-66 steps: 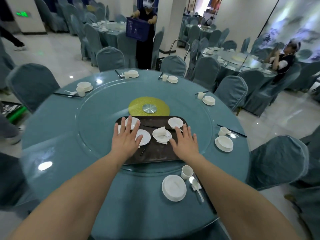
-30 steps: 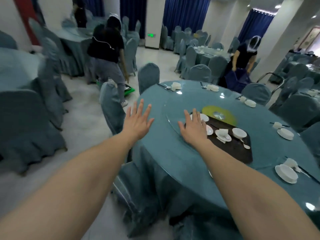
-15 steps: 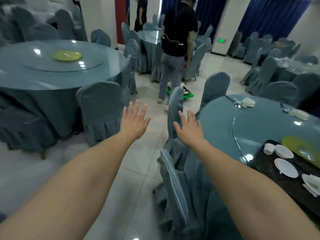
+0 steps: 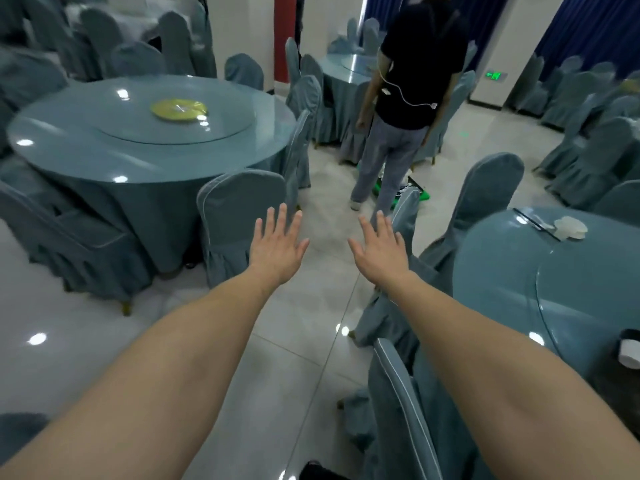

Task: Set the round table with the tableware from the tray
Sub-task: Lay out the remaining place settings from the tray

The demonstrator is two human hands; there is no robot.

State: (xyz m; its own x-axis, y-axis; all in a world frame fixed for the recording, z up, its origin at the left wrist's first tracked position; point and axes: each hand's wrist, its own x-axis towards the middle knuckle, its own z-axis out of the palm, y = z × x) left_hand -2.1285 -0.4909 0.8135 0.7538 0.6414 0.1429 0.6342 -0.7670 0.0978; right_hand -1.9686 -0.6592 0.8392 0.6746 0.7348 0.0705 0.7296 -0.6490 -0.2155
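The round table point(image 4: 498, 271) with a teal cloth and glass top lies at the right edge. Only a corner of the dark tray point(image 4: 627, 336) shows there, with a white cup point(image 4: 629, 355) on it. A white place setting point(image 4: 569, 226) with dark chopsticks sits at the table's far side. My left hand point(image 4: 277, 249) and my right hand point(image 4: 379, 252) are stretched out over the tiled aisle, fingers straight and spread, holding nothing. Both hands are left of the table and away from the tray.
A second round table point(image 4: 104, 147) with a yellow centre disc stands at the left, ringed by covered chairs point(image 4: 239, 216). A person in a black top point(image 4: 412, 81) stands ahead in the aisle. Covered chairs point(image 4: 398, 403) line the near side of my table.
The view has swung left, away from the tray and table toward the aisle. Both hands left the tray and now hover open over the floor.
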